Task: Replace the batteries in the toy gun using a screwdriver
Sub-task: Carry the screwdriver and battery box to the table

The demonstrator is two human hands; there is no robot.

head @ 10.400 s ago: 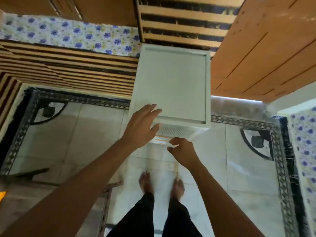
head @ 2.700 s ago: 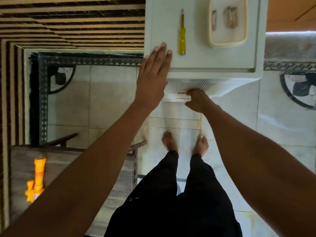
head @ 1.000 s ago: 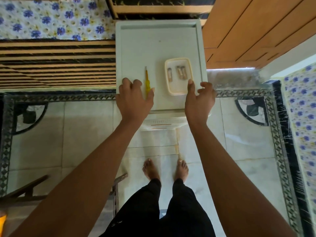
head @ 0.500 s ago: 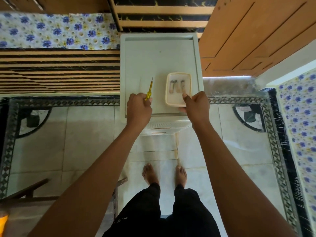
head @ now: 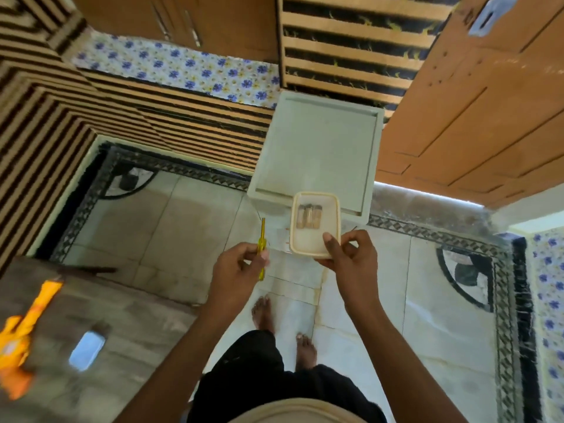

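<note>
Left hand point(head: 239, 271) grips a slim yellow screwdriver point(head: 262, 239). Right hand point(head: 351, 265) pinches a cream plastic tray point(head: 307, 243) of batteries point(head: 309, 216), before a white cabinet point(head: 317, 148). An orange toy gun point(head: 21, 346) lies on the grey desk point(head: 137, 325).

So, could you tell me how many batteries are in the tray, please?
3 batteries, side by side at the far end of the tray held by the right hand; the picture is blurred, so more could be hidden.
</note>
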